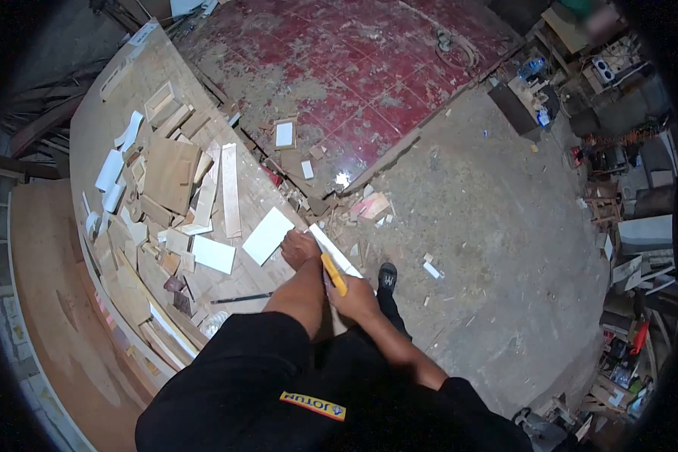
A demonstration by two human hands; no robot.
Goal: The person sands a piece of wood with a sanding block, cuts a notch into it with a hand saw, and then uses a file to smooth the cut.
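My right hand [352, 297] is closed around the yellow handle of what looks like a utility knife [334, 274]; its blade cannot be made out. Beside it, at the table's edge, a narrow white strip [334, 249] slants away from me. My left hand [300, 248] rests with curled fingers just left of this strip, and what lies under the fingers is hidden. A white rectangular sheet [268, 236] lies on the table immediately left of that hand. My forearms are close together, the left one partly in front of the right wrist area.
The wooden table [252, 192] carries a pile of wood offcuts [169, 173], another white piece [214, 255] and a dark thin rod [241, 298]. Scraps litter the concrete floor [490, 226] and the red tiles [339, 75]. My shoe [386, 277] stands right of the table. Clutter lines the right side.
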